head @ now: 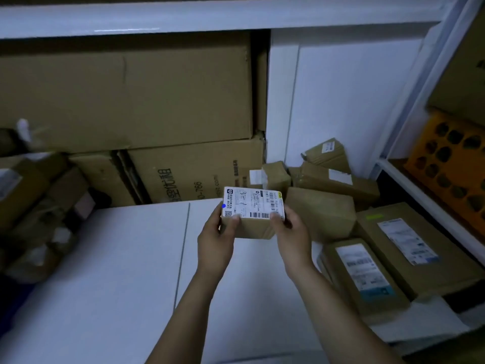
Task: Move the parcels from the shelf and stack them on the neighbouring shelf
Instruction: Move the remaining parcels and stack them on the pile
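Observation:
A small brown parcel [254, 227] with a white shipping label on top is held above the white shelf board [118, 258]. My left hand [216, 243] grips its left end, thumb on the label. My right hand [291, 237] grips its right end the same way. To the right lies a heap of brown parcels [321, 208], and two flat labelled ones [364, 274] rest near the shelf's front right. More parcels [39, 206] are piled at the left edge, blurred.
Large cardboard cartons [126, 95] fill the back of the shelf, one stacked over another [194, 174]. A white upper shelf beam [210, 17] runs overhead. At right, past a white upright [420, 95], the neighbouring shelf holds an orange crate [451, 164].

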